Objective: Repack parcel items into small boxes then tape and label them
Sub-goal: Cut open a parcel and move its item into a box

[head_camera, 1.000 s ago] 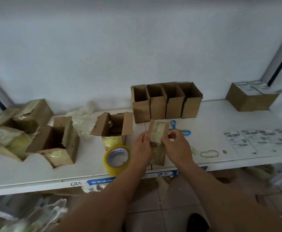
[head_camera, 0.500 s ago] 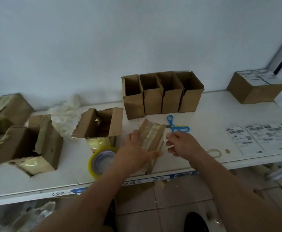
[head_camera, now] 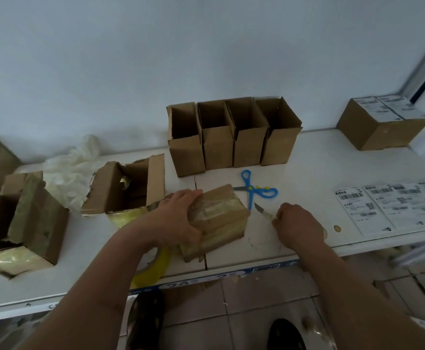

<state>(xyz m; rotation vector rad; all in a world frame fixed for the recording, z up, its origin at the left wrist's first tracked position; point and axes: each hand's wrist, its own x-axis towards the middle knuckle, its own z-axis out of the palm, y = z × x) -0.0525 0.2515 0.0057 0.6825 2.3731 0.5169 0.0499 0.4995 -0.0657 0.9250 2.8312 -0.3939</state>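
**Left hand on the taped parcel, right hand on a small knife**

I see my left hand [head_camera: 181, 218] wrapped over the top left corner of the brown cardboard parcel bound in clear tape [head_camera: 217, 221], fingers curled down its far edge and thumb on the near side. The parcel lies tilted on the white table [head_camera: 307, 157], near the front edge and across the seam between two table panels. My right hand [head_camera: 298, 223] sits just right of it, fingers curled round the handle of a small pale-handled knife [head_camera: 263, 210] whose blade points up and left towards the parcel without touching it.

Blue plastic scissors [head_camera: 254, 190] lie just behind the knife. Four open small brown boxes [head_camera: 234, 135] stand in a row against the wall. A roll of yellow packing tape [head_camera: 153, 269] sits partly under my left forearm. A torn-open brown carton [head_camera: 128, 185] lies to the left, crumpled white plastic wrap [head_camera: 72, 170] behind it. White printed shipping labels [head_camera: 393, 203] lie at the right, and a labelled closed brown box [head_camera: 380, 125] stands in the far right corner.
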